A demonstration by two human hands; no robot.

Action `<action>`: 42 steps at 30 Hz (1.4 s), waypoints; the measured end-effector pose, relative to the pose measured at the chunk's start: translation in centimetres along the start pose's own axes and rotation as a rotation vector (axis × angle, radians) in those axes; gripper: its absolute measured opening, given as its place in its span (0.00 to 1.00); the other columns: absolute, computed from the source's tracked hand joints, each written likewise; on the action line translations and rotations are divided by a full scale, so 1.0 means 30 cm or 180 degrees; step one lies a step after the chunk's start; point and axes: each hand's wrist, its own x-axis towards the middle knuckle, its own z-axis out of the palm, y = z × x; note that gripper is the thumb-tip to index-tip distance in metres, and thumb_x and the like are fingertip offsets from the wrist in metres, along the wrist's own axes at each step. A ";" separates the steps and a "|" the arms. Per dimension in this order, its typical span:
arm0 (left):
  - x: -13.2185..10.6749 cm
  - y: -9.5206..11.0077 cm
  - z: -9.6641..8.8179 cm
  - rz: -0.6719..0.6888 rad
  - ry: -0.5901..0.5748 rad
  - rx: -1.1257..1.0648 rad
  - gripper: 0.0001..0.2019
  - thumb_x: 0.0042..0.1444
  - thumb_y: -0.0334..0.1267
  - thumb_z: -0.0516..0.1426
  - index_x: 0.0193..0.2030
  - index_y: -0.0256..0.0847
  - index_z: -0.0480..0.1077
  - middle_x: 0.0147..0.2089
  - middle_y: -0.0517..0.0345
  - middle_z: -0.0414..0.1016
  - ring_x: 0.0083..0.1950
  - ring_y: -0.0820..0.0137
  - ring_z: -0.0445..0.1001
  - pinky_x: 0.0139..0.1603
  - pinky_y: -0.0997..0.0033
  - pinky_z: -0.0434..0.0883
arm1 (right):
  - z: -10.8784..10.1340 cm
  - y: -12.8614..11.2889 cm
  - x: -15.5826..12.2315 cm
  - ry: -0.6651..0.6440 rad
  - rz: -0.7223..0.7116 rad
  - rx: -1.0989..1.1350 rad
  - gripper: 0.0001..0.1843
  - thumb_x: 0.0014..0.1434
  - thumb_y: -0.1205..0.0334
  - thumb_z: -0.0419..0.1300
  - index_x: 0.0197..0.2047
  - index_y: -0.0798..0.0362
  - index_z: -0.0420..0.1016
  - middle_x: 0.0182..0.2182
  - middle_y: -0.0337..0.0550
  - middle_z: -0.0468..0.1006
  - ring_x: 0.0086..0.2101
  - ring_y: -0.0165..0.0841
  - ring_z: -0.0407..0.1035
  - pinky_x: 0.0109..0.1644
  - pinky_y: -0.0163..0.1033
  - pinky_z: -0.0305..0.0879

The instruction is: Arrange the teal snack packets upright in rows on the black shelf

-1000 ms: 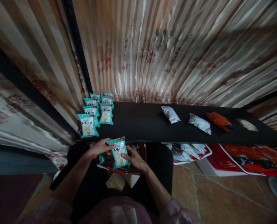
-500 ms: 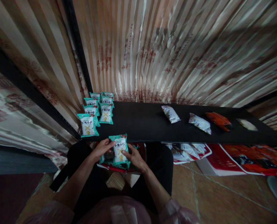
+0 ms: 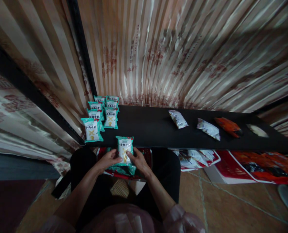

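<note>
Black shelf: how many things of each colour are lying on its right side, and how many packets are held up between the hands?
Teal packet between the left hand and right hand: 1
Silvery-white packets: 2
Orange packet: 1
Pale thing, too blurred to name: 1
Total: 5

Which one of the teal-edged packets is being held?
The teal-edged packet between the left hand and right hand; others sit on the black shelf or in the red container.
</note>
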 end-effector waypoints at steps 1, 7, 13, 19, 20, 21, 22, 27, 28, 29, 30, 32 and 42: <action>0.000 -0.005 -0.002 -0.0021 -0.0043 -0.0018 0.35 0.34 0.45 0.69 0.51 0.37 0.66 0.53 0.43 0.72 0.51 0.60 0.72 0.46 0.66 0.69 | 0.002 0.000 0.004 0.0033 -0.0005 -0.0036 0.27 0.47 0.43 0.63 0.44 0.55 0.70 0.38 0.46 0.79 0.39 0.40 0.73 0.43 0.43 0.70; 0.005 -0.023 -0.011 0.0027 -0.0096 0.0027 0.39 0.35 0.42 0.68 0.55 0.34 0.62 0.45 0.44 0.76 0.34 0.69 0.74 0.34 0.71 0.69 | 0.016 0.017 0.027 0.0122 -0.0007 -0.0010 0.28 0.48 0.41 0.62 0.44 0.54 0.70 0.38 0.45 0.79 0.37 0.40 0.74 0.40 0.44 0.71; 0.008 -0.023 -0.017 0.0213 -0.0014 0.0157 0.32 0.39 0.44 0.66 0.51 0.33 0.65 0.41 0.49 0.76 0.29 0.74 0.72 0.30 0.74 0.67 | 0.025 0.016 0.038 0.0064 -0.0010 -0.0038 0.27 0.49 0.41 0.61 0.45 0.53 0.71 0.39 0.45 0.79 0.38 0.41 0.74 0.42 0.45 0.71; 0.010 -0.028 -0.022 0.0311 0.0062 0.0182 0.32 0.39 0.45 0.65 0.51 0.34 0.64 0.42 0.49 0.76 0.32 0.71 0.73 0.30 0.73 0.68 | 0.029 0.002 0.034 -0.0055 -0.0033 0.0028 0.27 0.50 0.42 0.61 0.46 0.54 0.70 0.40 0.45 0.79 0.40 0.41 0.73 0.44 0.45 0.70; 0.010 -0.029 -0.023 0.0312 0.0075 0.0187 0.32 0.39 0.45 0.65 0.51 0.34 0.64 0.42 0.49 0.76 0.33 0.70 0.73 0.30 0.73 0.68 | 0.030 -0.004 0.031 -0.0078 -0.0033 0.0052 0.27 0.50 0.43 0.61 0.46 0.53 0.70 0.40 0.45 0.79 0.40 0.40 0.73 0.44 0.44 0.70; 0.010 -0.030 -0.024 0.0310 0.0098 0.0195 0.31 0.39 0.45 0.65 0.51 0.35 0.65 0.41 0.50 0.76 0.34 0.69 0.74 0.30 0.73 0.69 | 0.031 -0.012 0.028 -0.0095 -0.0041 0.0074 0.27 0.50 0.43 0.61 0.46 0.53 0.70 0.40 0.45 0.79 0.40 0.40 0.73 0.44 0.44 0.70; 0.010 -0.030 -0.026 0.0310 0.0127 0.0200 0.31 0.39 0.46 0.64 0.51 0.35 0.65 0.41 0.50 0.76 0.35 0.68 0.74 0.30 0.73 0.69 | 0.031 -0.020 0.025 -0.0108 -0.0055 0.0092 0.27 0.50 0.43 0.61 0.47 0.53 0.70 0.40 0.45 0.79 0.40 0.40 0.73 0.45 0.44 0.70; 0.007 -0.026 -0.036 0.0363 0.0202 0.0167 0.32 0.39 0.46 0.64 0.51 0.34 0.64 0.42 0.48 0.76 0.38 0.66 0.75 0.32 0.71 0.70 | 0.029 -0.054 0.018 -0.0181 -0.0116 0.0172 0.29 0.49 0.43 0.62 0.49 0.54 0.69 0.38 0.45 0.78 0.40 0.39 0.73 0.46 0.45 0.68; 0.006 -0.025 -0.038 0.0371 0.0211 0.0169 0.32 0.38 0.46 0.65 0.51 0.34 0.64 0.42 0.48 0.76 0.38 0.65 0.75 0.32 0.71 0.70 | 0.028 -0.058 0.019 -0.0206 -0.0132 0.0217 0.29 0.49 0.43 0.62 0.49 0.54 0.70 0.38 0.45 0.79 0.40 0.39 0.73 0.46 0.45 0.68; 0.004 -0.024 -0.040 0.0379 0.0227 0.0180 0.32 0.38 0.46 0.65 0.50 0.34 0.65 0.42 0.48 0.76 0.38 0.65 0.75 0.31 0.71 0.70 | 0.026 -0.062 0.021 -0.0223 -0.0150 0.0259 0.29 0.49 0.43 0.62 0.48 0.54 0.70 0.38 0.45 0.79 0.41 0.39 0.72 0.47 0.44 0.68; 0.001 -0.023 -0.043 0.0384 0.0242 0.0195 0.32 0.38 0.47 0.65 0.50 0.35 0.65 0.42 0.48 0.76 0.38 0.65 0.75 0.31 0.71 0.70 | 0.026 -0.064 0.023 -0.0240 -0.0164 0.0291 0.29 0.49 0.43 0.62 0.48 0.53 0.70 0.38 0.45 0.79 0.41 0.39 0.72 0.47 0.44 0.68; -0.004 -0.022 -0.046 0.0390 0.0262 0.0196 0.31 0.38 0.47 0.65 0.50 0.35 0.65 0.42 0.49 0.76 0.38 0.66 0.74 0.31 0.72 0.70 | 0.026 -0.067 0.028 -0.0295 -0.0172 0.0303 0.29 0.49 0.43 0.62 0.49 0.53 0.70 0.38 0.44 0.79 0.42 0.39 0.72 0.47 0.43 0.68; -0.014 -0.010 -0.052 0.0388 0.0403 0.0124 0.33 0.38 0.47 0.65 0.51 0.35 0.65 0.43 0.49 0.76 0.34 0.69 0.74 0.30 0.73 0.69 | 0.051 -0.047 0.066 -0.0389 -0.0172 0.0261 0.29 0.42 0.43 0.66 0.43 0.54 0.73 0.38 0.44 0.79 0.38 0.38 0.73 0.45 0.45 0.68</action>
